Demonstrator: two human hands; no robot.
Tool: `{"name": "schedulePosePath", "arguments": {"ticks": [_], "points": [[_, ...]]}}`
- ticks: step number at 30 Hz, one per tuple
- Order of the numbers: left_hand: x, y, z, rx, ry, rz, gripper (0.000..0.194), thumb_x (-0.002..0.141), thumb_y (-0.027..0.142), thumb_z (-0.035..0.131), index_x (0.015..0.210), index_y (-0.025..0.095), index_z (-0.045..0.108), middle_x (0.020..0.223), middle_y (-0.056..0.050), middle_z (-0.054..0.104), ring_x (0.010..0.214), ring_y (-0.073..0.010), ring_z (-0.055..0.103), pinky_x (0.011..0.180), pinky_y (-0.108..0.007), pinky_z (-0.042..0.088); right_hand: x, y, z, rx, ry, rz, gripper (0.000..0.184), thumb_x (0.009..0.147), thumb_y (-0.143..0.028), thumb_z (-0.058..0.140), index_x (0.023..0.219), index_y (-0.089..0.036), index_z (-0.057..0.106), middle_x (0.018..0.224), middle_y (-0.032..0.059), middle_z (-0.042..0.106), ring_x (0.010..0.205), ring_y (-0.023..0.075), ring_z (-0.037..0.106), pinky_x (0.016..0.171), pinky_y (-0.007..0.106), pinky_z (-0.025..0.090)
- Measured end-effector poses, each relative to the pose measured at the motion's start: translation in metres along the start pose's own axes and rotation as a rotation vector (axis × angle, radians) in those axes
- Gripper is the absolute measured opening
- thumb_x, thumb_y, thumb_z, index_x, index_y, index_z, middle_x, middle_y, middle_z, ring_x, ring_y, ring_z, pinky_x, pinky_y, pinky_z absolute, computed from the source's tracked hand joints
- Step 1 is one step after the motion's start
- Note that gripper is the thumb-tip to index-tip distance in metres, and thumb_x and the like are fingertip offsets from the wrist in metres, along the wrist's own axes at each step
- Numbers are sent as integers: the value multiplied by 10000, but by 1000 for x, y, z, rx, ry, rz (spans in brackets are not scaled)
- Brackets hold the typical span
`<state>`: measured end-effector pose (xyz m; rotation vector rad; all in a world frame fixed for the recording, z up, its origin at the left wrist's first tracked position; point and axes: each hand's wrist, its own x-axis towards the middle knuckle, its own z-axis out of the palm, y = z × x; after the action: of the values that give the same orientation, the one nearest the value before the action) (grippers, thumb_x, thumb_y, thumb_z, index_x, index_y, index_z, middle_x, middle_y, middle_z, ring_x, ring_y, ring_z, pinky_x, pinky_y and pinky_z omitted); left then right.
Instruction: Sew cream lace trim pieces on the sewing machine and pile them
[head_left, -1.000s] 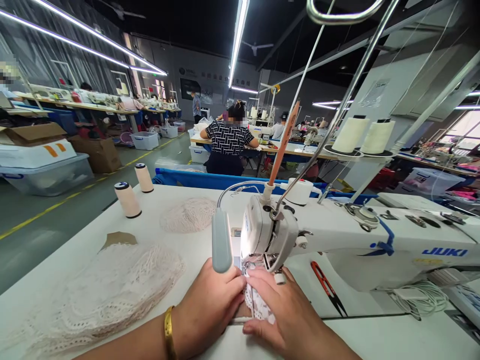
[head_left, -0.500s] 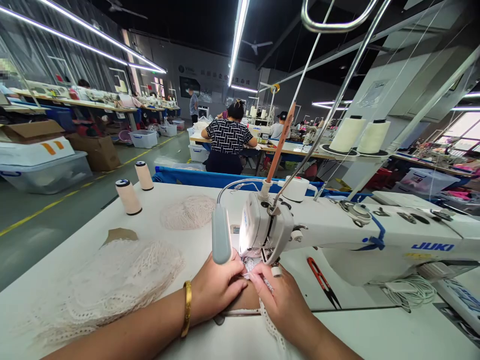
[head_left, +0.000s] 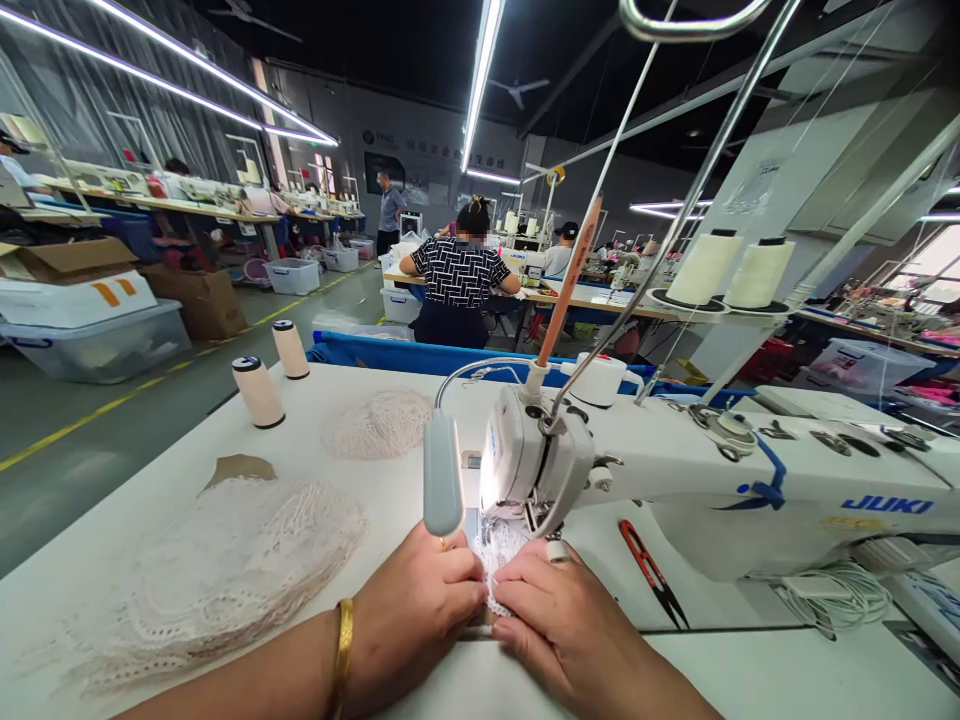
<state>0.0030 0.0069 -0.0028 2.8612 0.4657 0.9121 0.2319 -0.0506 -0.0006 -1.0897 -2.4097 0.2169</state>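
White eyelet lace point(head_left: 498, 553) lies under the needle area of a white sewing machine point(head_left: 675, 460), lit by the machine's lamp. My left hand point(head_left: 420, 610) is at the lace's left edge, fingers curled and closed on it. From the right, my right hand point(head_left: 562, 612) has its fingers pressed together on the same lace, just in front of the presser foot. Both fingertips partly cover the piece, so their exact hold is hidden. A grey lamp head point(head_left: 444, 475) hangs over my left fingers.
A pile of lace point(head_left: 247, 560) and a bundle of pale cord or trim point(head_left: 379, 424) lie on the left. Two thread cones point(head_left: 259, 392) stand behind. Red-handled thread snips point(head_left: 651, 572) rest right of my hand. A co-worker point(head_left: 461, 270) sits ahead.
Both hands have drawn back slightly toward me, and the right fingers have gone from pinching to lying on the lace. The lace strip that hung below my right hand is out of sight.
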Motion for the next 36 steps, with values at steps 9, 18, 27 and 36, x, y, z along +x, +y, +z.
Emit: {"name": "schedulePosePath", "arguments": {"ticks": [9,18,27,36], "points": [[4,-7,-5,68,-32,-58,233,1003,83,532,983,209,727,924,-42,760,856,-233,651,804,-392,472,1,5,6,-90,23,60,93,985,-173,694,1059,-229,700,1115,42,756,985,273,660,872,407,512],[1,-5,-1,60,-74,-16,196,965,73,564,966,213,702,899,-35,748,842,-240,633,812,-405,461,-1,7,8,-116,81,1,155,1022,-152,592,1104,-224,701,1078,64,759,957,274,670,854,415,541],[5,-9,-3,104,-37,-36,271,1024,86,513,904,207,724,881,-40,750,860,-229,638,832,-392,480,5,7,8,-115,58,61,234,1040,-140,516,1145,-233,703,1059,73,753,924,258,688,806,395,570],[18,-11,-10,109,41,-66,314,1064,151,484,870,223,719,903,-37,747,837,-215,644,855,-368,510,9,13,11,-148,85,137,284,1063,-211,512,1256,-268,713,1172,81,780,1049,293,734,874,432,619]]}}
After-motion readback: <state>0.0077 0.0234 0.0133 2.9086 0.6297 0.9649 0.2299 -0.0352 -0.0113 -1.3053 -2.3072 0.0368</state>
